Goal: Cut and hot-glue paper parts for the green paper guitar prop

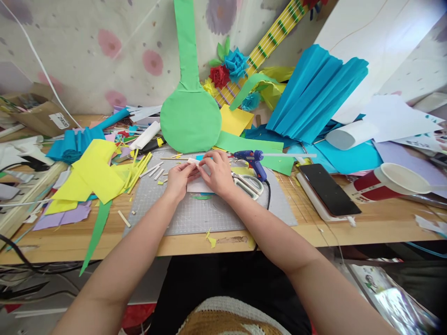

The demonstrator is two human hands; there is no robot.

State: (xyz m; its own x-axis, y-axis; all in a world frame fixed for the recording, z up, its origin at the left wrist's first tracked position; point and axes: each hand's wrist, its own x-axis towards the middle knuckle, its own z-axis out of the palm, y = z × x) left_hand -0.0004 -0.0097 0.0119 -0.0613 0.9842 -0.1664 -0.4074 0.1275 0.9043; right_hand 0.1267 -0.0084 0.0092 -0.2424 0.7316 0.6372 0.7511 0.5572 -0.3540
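Paper seemingly white; mat grey, gridded; glue gun blue.

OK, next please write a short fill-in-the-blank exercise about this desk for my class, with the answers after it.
1. The person's ____ hand is nearer the glue gun.
2. In the picture, the glue gun lies to the ____ of the phone.
3. The paper cup is red and ____.
4. The round, long-necked paper shape is coloured ____.
Missing words: right; left; white; green.

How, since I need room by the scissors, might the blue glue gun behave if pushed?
The blue glue gun would probably slide as one stiff piece, given its molded body. Its black cord may tug back; the long glue stick jutting from it could snag.
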